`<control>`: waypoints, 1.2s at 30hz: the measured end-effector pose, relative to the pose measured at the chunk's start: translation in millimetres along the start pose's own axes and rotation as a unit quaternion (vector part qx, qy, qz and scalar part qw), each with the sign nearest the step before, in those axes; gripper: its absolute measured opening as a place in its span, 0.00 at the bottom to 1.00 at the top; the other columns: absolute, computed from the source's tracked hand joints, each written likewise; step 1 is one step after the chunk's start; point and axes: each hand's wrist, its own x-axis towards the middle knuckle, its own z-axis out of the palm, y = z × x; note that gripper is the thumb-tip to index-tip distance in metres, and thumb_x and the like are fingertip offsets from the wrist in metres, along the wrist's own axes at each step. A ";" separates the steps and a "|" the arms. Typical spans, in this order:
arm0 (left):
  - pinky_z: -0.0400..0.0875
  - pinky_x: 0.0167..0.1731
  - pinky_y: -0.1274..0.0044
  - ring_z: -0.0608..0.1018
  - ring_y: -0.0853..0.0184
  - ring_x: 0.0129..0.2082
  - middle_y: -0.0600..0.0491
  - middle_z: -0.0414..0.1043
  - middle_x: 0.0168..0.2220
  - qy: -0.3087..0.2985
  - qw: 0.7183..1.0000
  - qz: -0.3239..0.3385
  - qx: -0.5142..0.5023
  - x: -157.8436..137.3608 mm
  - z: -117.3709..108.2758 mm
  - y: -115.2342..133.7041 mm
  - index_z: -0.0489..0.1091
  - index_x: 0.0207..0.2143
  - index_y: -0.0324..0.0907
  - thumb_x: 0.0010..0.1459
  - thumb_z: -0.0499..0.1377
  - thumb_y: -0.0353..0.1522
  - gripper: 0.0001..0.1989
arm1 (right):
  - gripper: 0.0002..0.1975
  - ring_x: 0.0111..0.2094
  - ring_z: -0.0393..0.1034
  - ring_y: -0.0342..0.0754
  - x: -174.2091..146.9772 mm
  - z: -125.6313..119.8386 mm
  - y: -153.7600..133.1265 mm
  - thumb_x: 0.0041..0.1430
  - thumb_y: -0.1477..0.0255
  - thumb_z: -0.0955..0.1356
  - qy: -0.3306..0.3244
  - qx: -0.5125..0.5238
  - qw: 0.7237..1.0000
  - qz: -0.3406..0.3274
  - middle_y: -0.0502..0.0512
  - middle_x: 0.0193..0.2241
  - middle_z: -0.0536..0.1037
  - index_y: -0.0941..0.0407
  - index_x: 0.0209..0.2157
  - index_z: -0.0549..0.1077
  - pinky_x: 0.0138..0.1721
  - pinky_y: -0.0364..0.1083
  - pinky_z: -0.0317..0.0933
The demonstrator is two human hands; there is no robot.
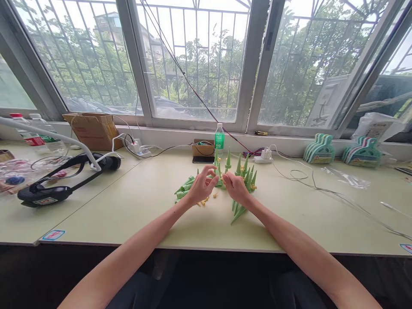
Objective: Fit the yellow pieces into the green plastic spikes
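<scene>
My left hand (205, 184) is curled, with its thumb and fingers around a slim green plastic cone (217, 168); its grip is partly hidden. Close by on the right, my right hand (237, 187) is closed in a pinch, and a bit of yellow shows at its fingertips. Several green cones (228, 159) stand upright behind the hands, some with small yellow parts on them. More cones (238, 213) lie under and beside my right hand. Left of my left hand lies a heap of green cones (184, 188). Loose small yellow pieces (203, 201) are scattered between the hands.
A water bottle (219, 137) and a small cardboard box (202, 149) stand at the back. Black headgear (48, 193) lies left. Power strips (263, 159) and cables run along the sill. Bundled light-green hanger-shaped items (319, 148) stand right, near a clear plastic bag (350, 179).
</scene>
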 end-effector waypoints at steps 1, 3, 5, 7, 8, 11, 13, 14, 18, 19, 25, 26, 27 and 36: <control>0.61 0.15 0.86 0.68 0.80 0.16 0.57 0.63 0.33 0.001 1.000 0.001 0.002 -0.1 -0.1 0.2 0.57 0.48 0.45 0.62 0.54 0.39 0.15 | 0.21 0.19 0.54 0.40 0.0 -0.1 0.1 0.69 0.59 0.54 0.000 -0.006 1.000 0.000 0.46 0.17 0.62 0.54 0.23 0.54 0.24 0.42 0.50; 0.61 0.15 0.86 0.67 0.80 0.15 0.57 0.64 0.34 0.003 1.000 0.001 0.006 -0.2 -0.3 0.0 0.56 0.49 0.45 0.62 0.55 0.39 0.16 | 0.22 0.18 0.53 0.40 -0.2 -0.5 0.0 0.69 0.59 0.54 0.000 -0.014 1.000 0.000 0.46 0.16 0.61 0.54 0.23 0.54 0.23 0.42 0.48; 0.61 0.15 0.86 0.67 0.80 0.15 0.56 0.66 0.35 0.005 1.000 -0.002 0.010 -0.1 -0.5 -0.9 0.56 0.49 0.45 0.62 0.55 0.39 0.16 | 0.22 0.18 0.52 0.40 -0.3 -0.8 -0.5 0.69 0.58 0.54 0.001 -0.017 1.000 -0.003 0.46 0.16 0.60 0.54 0.22 0.53 0.23 0.42 0.47; 0.62 0.15 0.85 0.68 0.80 0.15 0.55 0.67 0.36 0.005 1.000 -0.003 0.015 -0.1 -0.6 -1.8 0.56 0.49 0.45 0.62 0.55 0.39 0.16 | 0.22 0.18 0.51 0.40 -0.3 -1.0 -1.1 0.69 0.58 0.53 0.002 -0.014 1.000 -0.005 0.45 0.16 0.58 0.54 0.22 0.53 0.23 0.43 0.47; 0.62 0.15 0.85 0.68 0.80 0.15 0.55 0.68 0.37 0.004 1.000 -0.003 0.018 -0.2 -0.6 -2.2 0.56 0.50 0.46 0.62 0.54 0.39 0.16 | 0.23 0.18 0.51 0.40 -0.3 -1.0 -1.4 0.69 0.58 0.53 0.002 -0.011 1.000 -0.005 0.45 0.16 0.58 0.54 0.22 0.53 0.23 0.43 0.47; 0.62 0.16 0.86 0.68 0.80 0.15 0.54 0.69 0.38 0.006 1.000 0.001 0.020 -0.6 -0.7 -2.5 0.56 0.50 0.46 0.62 0.55 0.38 0.16 | 0.23 0.19 0.51 0.40 0.0 -0.8 -1.6 0.70 0.59 0.53 0.006 -0.006 1.000 -0.006 0.45 0.16 0.57 0.54 0.22 0.53 0.24 0.43 0.46; 0.62 0.16 0.85 0.69 0.80 0.15 0.54 0.69 0.39 0.009 1.000 0.006 0.024 -1.2 -0.9 -2.5 0.56 0.50 0.46 0.61 0.56 0.38 0.17 | 0.23 0.19 0.49 0.40 0.4 -0.8 -1.4 0.70 0.59 0.53 0.010 -0.008 1.000 -0.006 0.45 0.16 0.56 0.54 0.21 0.52 0.24 0.43 0.46; 0.62 0.16 0.85 0.69 0.80 0.15 0.54 0.70 0.39 0.011 1.000 0.010 0.027 -1.5 -1.0 -2.5 0.56 0.50 0.46 0.61 0.56 0.38 0.18 | 0.23 0.19 0.49 0.40 0.7 -0.8 -1.3 0.70 0.60 0.53 0.012 -0.009 1.000 -0.007 0.45 0.16 0.55 0.55 0.21 0.52 0.24 0.43 0.46; 0.63 0.18 0.85 0.69 0.80 0.16 0.53 0.71 0.40 0.026 0.999 0.028 0.038 -2.3 -0.7 -3.8 0.56 0.51 0.46 0.60 0.58 0.38 0.19 | 0.23 0.19 0.49 0.40 1.5 -1.0 -1.5 0.69 0.60 0.53 0.014 -0.016 1.000 -0.008 0.45 0.16 0.55 0.55 0.21 0.53 0.24 0.43 0.46; 0.63 0.18 0.85 0.69 0.80 0.16 0.52 0.71 0.41 0.031 0.998 0.030 0.040 -2.2 -0.3 -4.0 0.57 0.51 0.45 0.59 0.58 0.39 0.20 | 0.23 0.19 0.50 0.40 1.5 -0.9 -1.9 0.69 0.60 0.53 0.011 -0.017 1.000 -0.007 0.45 0.16 0.56 0.54 0.21 0.53 0.24 0.43 0.47; 0.62 0.18 0.83 0.67 0.78 0.15 0.54 0.72 0.33 0.040 0.998 0.031 0.046 -1.1 1.5 -1.9 0.63 0.44 0.42 0.64 0.52 0.43 0.14 | 0.22 0.19 0.52 0.40 0.5 -0.3 -5.0 0.69 0.59 0.54 -0.006 -0.016 1.000 -0.003 0.46 0.16 0.61 0.54 0.23 0.55 0.23 0.42 0.48; 0.62 0.19 0.82 0.67 0.77 0.16 0.55 0.71 0.29 0.035 0.998 0.036 0.044 -1.2 1.4 -1.4 0.65 0.41 0.41 0.66 0.49 0.43 0.15 | 0.21 0.19 0.53 0.40 0.3 -0.6 -5.8 0.69 0.59 0.55 -0.008 -0.014 1.000 -0.004 0.46 0.16 0.62 0.54 0.23 0.55 0.24 0.41 0.49; 0.63 0.20 0.81 0.67 0.75 0.16 0.56 0.69 0.25 0.031 0.998 0.041 0.041 -1.3 1.3 -1.1 0.66 0.38 0.41 0.67 0.45 0.43 0.18 | 0.21 0.19 0.54 0.40 0.2 -1.1 -6.7 0.69 0.60 0.55 -0.010 -0.010 1.000 -0.005 0.46 0.17 0.63 0.54 0.23 0.55 0.24 0.41 0.50; 0.64 0.26 0.78 0.66 0.72 0.17 0.58 0.62 0.18 0.107 0.993 -0.024 0.039 4.1 0.2 -2.0 0.69 0.35 0.40 0.68 0.42 0.44 0.22 | 0.20 0.20 0.59 0.40 -0.2 -3.8 -10.4 0.69 0.62 0.56 0.023 0.020 0.999 -0.020 0.47 0.19 0.67 0.55 0.24 0.60 0.27 0.41 0.54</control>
